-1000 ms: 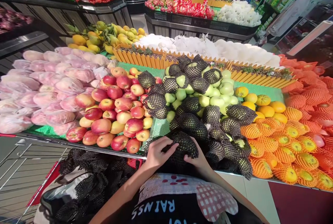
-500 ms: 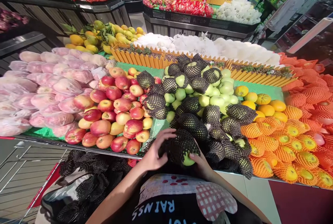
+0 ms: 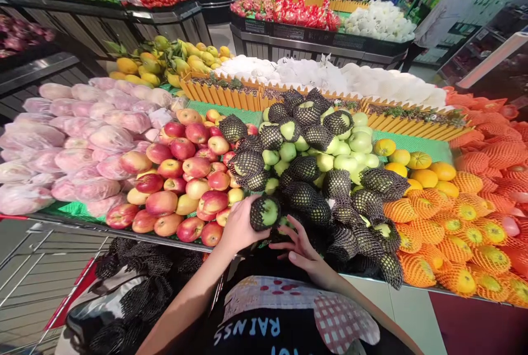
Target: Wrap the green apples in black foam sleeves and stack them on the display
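Note:
My left hand [image 3: 240, 227] is closed around a green apple [image 3: 269, 212] in a black foam net, its bare green end turned up toward me. Just right of it, my right hand [image 3: 303, 250] is open, with fingers spread and nothing visibly held. Its fingertips are near another netted green apple [image 3: 285, 225], partly hidden behind them; I cannot tell if they touch it. Beyond both hands lie netted green apples [image 3: 307, 198] and, farther back, bare green apples [image 3: 348, 148]. Red apples [image 3: 183, 173] fill the display to the left.
Oranges in orange nets [image 3: 437, 245] lie on the right, bagged pink fruit [image 3: 94, 140] on the left. A low wooden fence planter [image 3: 223, 91] runs behind. A shopping cart [image 3: 53, 267] and loose black nets [image 3: 144, 289] are below left. A person [image 3: 441, 19] stands far right.
The netted green apple has gone from between both hands into my left hand alone, up and to the left. My right hand has let go and spread its fingers.

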`<state>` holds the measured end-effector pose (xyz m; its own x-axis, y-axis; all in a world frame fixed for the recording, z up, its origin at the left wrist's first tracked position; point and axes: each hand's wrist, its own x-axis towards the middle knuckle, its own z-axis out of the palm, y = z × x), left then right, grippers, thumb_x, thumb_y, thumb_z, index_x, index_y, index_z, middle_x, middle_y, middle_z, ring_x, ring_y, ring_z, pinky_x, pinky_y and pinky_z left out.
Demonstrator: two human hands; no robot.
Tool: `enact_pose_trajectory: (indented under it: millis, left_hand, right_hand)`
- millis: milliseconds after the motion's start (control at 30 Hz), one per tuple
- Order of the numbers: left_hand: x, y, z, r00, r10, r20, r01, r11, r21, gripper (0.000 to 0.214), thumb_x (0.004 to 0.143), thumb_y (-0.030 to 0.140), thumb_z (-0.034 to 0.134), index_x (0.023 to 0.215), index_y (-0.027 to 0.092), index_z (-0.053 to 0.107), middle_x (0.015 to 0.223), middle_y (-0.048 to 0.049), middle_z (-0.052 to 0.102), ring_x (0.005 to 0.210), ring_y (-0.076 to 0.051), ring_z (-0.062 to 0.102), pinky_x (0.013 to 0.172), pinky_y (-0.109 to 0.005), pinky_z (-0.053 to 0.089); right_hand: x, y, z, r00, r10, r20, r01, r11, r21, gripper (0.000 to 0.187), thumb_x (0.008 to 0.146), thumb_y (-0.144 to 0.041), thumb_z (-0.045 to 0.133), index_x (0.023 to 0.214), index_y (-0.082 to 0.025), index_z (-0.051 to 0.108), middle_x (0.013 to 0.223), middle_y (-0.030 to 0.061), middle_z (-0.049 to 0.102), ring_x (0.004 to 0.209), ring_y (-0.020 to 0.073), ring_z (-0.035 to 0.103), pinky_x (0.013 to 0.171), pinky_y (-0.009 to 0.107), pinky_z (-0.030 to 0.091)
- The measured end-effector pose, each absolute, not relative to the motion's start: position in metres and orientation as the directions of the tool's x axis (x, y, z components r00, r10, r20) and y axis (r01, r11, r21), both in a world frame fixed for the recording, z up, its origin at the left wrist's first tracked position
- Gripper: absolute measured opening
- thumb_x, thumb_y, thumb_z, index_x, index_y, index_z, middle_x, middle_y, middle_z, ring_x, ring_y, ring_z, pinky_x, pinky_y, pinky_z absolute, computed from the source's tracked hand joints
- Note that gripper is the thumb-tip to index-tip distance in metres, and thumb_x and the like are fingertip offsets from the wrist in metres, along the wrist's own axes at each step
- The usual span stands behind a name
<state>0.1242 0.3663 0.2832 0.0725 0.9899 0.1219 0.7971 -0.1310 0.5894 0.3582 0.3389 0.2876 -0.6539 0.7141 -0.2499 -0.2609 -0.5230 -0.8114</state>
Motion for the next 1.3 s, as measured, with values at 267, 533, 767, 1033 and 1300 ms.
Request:
enact_pose_trajectory:
  millis: [267, 533, 767, 1033, 1300]
  left_hand:
    - [0.107, 0.37, 0.234, 0.042, 0.998, -0.048, 0.959, -0.027, 0.282, 0.073, 0.072, 0.027, 0.072, 0.138, 0.011, 0.044, 0.131, -0.0222, 0.062, 0.128, -0.043, 0.049, 0.102, -0.053, 0.042]
    - [0.113, 0.394, 0.22, 0.033, 0.989, -0.145, 0.905, 0.033, 0.424, 0.079, 0.063, 0.023, 0.075, 0.134, 0.005, 0.046, 0.159, -0.0336, 0.024, 0.15, -0.051, 0.014, 0.116, -0.066, 0.02]
    - [0.113, 0.364, 0.22, -0.04, 0.998, -0.048, 0.886, 0.057, 0.46, 0.075, 0.085, 0.035, 0.064, 0.148, 0.009, 0.033, 0.163, -0.0272, 0.021, 0.154, -0.04, 0.013, 0.121, -0.059, 0.017]
    - [0.076, 0.233, 0.125, -0.711, 0.693, 0.115, 0.643, 0.575, 0.506, 0.07, 0.096, 0.05, 0.043, 0.15, 0.009, 0.027, 0.164, -0.0253, 0.016, 0.153, -0.036, 0.017, 0.121, -0.055, 0.021]
    - [0.047, 0.124, 0.047, -0.859, 0.242, -0.451, 0.228, 0.97, 0.086, 0.053, 0.1, 0.045, 0.041, 0.14, 0.01, 0.046, 0.147, -0.0254, 0.047, 0.136, -0.04, 0.045, 0.105, -0.062, 0.04]
  right_hand:
    - [0.356, 0.342, 0.286, -0.614, 0.765, -0.194, -0.292, -0.449, -0.844, 0.07, 0.089, -0.037, 0.07, 0.148, -0.043, 0.033, 0.146, 0.0086, 0.048, 0.114, 0.0249, 0.065, 0.091, 0.043, 0.049]
    - [0.355, 0.343, 0.286, -0.505, 0.835, -0.216, -0.279, -0.395, -0.875, 0.054, 0.091, -0.037, 0.066, 0.141, -0.037, 0.047, 0.132, 0.0076, 0.059, 0.098, 0.0237, 0.066, 0.079, 0.038, 0.049]
    - [0.357, 0.336, 0.289, -0.569, 0.781, -0.258, -0.182, -0.426, -0.886, 0.046, 0.095, -0.038, 0.062, 0.139, -0.035, 0.052, 0.133, 0.0071, 0.059, 0.098, 0.0237, 0.064, 0.078, 0.036, 0.048]
    - [0.352, 0.324, 0.279, -0.63, 0.708, -0.319, -0.061, -0.454, -0.889, 0.035, 0.094, -0.04, 0.062, 0.128, -0.029, 0.062, 0.123, 0.0084, 0.064, 0.095, 0.0233, 0.062, 0.076, 0.036, 0.049]
    - [0.317, 0.314, 0.279, -0.76, 0.566, -0.319, 0.009, -0.481, -0.876, 0.031, 0.094, -0.043, 0.063, 0.12, -0.026, 0.066, 0.109, 0.0072, 0.068, 0.087, 0.0212, 0.064, 0.074, 0.035, 0.047]
